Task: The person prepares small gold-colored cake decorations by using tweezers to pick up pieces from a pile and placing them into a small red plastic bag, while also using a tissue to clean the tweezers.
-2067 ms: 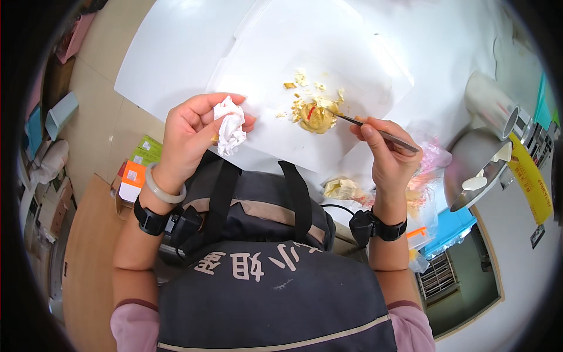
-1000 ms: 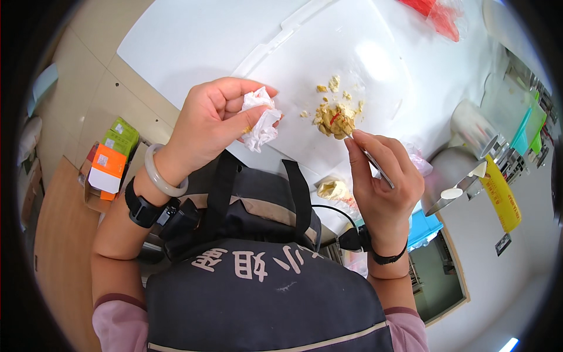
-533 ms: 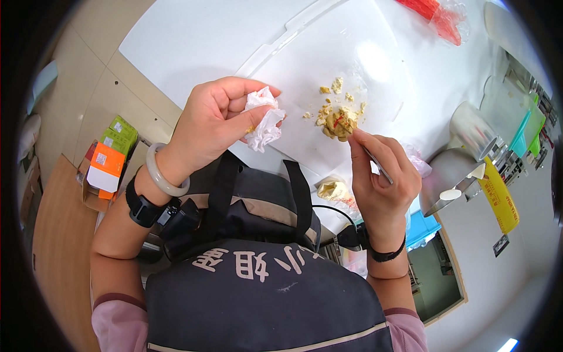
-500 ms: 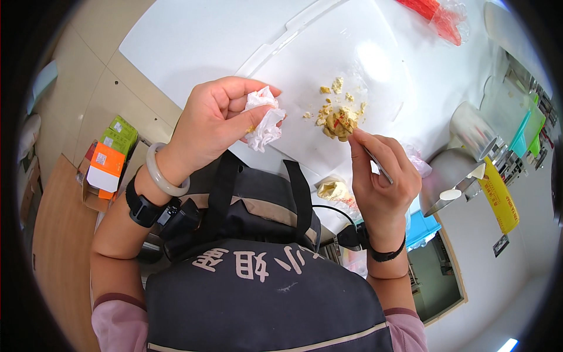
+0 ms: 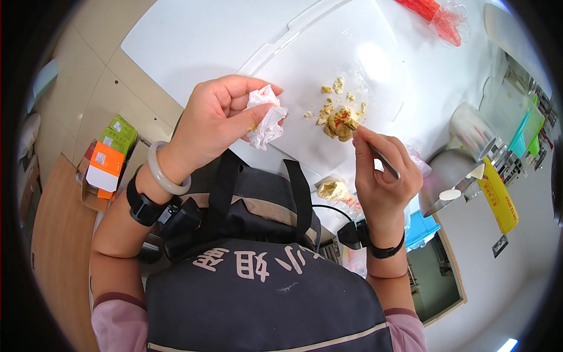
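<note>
In my left hand (image 5: pixel 214 114), a crumpled white tissue (image 5: pixel 267 120) is pinched between thumb and fingers, above the table's near part. My right hand (image 5: pixel 387 170) grips slim metal tweezers (image 5: pixel 387 163), their back end showing above the palm. Their tip reaches the right side of a lumpy olive-yellow mound (image 5: pixel 339 126) with red streaks on top; whether it pinches anything is too small to tell. Pale yellow crumbs (image 5: pixel 338 85) lie around the mound's far side. Beneath them is a clear plastic sheet or board (image 5: pixel 281 64) on the white table (image 5: pixel 182 41).
A red plastic bag (image 5: pixel 440 20) lies at the far right. Nearer, a pale yellow lump (image 5: pixel 332 189) rests beside my right wrist. On the right stand a metal bowl (image 5: pixel 437 176) and a white container (image 5: pixel 469 129). Coloured boxes (image 5: pixel 108 155) sit at the left.
My right hand has shifted slightly right and the tweezers' tip with it, uncovering more of the red-streaked top. My left hand and the tissue have hardly moved.
</note>
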Demonstrator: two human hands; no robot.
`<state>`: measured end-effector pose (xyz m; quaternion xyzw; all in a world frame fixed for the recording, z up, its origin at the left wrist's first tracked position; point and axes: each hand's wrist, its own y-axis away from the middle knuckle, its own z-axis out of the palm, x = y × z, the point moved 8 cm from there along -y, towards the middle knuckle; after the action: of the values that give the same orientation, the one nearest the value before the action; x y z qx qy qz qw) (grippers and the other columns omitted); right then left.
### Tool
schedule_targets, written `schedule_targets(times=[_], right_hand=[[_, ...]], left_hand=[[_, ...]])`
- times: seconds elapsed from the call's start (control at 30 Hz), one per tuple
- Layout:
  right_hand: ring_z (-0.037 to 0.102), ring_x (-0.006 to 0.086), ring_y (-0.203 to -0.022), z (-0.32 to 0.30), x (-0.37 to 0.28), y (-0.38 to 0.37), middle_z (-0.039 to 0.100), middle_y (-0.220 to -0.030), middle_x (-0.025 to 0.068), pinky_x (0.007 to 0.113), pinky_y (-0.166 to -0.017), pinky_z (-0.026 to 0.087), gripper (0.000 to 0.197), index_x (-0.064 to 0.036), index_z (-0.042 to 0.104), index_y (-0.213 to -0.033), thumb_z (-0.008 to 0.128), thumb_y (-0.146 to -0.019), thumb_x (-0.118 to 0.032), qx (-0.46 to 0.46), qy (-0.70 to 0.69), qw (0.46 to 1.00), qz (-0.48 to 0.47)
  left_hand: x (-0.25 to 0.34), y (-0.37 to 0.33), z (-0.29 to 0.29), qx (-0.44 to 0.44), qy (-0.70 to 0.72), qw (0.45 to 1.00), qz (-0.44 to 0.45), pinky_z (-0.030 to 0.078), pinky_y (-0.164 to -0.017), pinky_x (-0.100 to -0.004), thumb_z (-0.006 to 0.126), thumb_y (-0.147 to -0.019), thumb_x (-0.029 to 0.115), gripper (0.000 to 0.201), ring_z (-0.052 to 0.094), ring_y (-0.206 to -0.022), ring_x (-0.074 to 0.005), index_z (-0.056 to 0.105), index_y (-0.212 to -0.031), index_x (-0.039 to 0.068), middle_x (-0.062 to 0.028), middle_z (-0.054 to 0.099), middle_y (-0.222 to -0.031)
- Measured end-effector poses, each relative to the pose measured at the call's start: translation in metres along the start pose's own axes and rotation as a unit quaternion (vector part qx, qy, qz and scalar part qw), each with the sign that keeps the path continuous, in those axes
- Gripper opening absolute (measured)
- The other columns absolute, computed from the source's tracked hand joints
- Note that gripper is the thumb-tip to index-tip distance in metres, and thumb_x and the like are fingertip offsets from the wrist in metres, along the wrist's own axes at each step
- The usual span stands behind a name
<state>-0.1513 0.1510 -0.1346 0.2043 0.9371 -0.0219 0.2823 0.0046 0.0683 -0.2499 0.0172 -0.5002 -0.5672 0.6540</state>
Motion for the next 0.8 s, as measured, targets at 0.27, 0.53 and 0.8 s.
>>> schedule_targets(times=[0.27, 0.53, 0.8], right_hand=[[0.058, 0.0169, -0.052, 0.001, 0.006, 0.002, 0.06, -0.066, 0.0069, 0.024, -0.044, 0.042, 0.02, -0.0045, 0.063, -0.084, 0.068, -0.068, 0.007, 0.014, -0.021, 1.0, 0.001], [0.063, 0.0132, -0.058, 0.001, 0.015, 0.001, 0.062, -0.069, 0.0088, 0.019, -0.048, 0.047, 0.018, -0.0008, 0.062, -0.086, 0.063, -0.072, 0.01, 0.004, -0.084, 0.996, 0.041], [0.064, 0.0136, -0.059, 0.003, 0.037, 0.003, 0.064, -0.072, 0.0095, 0.02, -0.053, 0.051, 0.01, 0.0044, 0.062, -0.087, 0.061, -0.077, 0.006, 0.031, -0.176, 0.971, 0.158]], left_hand=[[-0.002, 0.0, -0.002, 0.004, -0.012, 1.0, 0.003, 0.041, -0.051, -0.0146, 0.056, -0.084, 0.004, 0.024, 0.055, -0.059, -0.0018, 0.057, -0.105, -0.006, -0.0044, 0.064, -0.072], [-0.001, -0.001, 0.001, -0.039, -0.063, 0.997, -0.021, 0.051, -0.079, -0.0284, 0.049, -0.087, 0.001, 0.028, 0.064, -0.088, -0.0217, 0.049, -0.113, -0.007, -0.0192, 0.063, -0.095], [0.0, 0.0, -0.001, 0.006, -0.014, 1.0, 0.012, 0.04, -0.049, -0.0144, 0.056, -0.084, 0.004, 0.023, 0.053, -0.057, -0.0008, 0.057, -0.105, -0.005, -0.003, 0.063, -0.07]])
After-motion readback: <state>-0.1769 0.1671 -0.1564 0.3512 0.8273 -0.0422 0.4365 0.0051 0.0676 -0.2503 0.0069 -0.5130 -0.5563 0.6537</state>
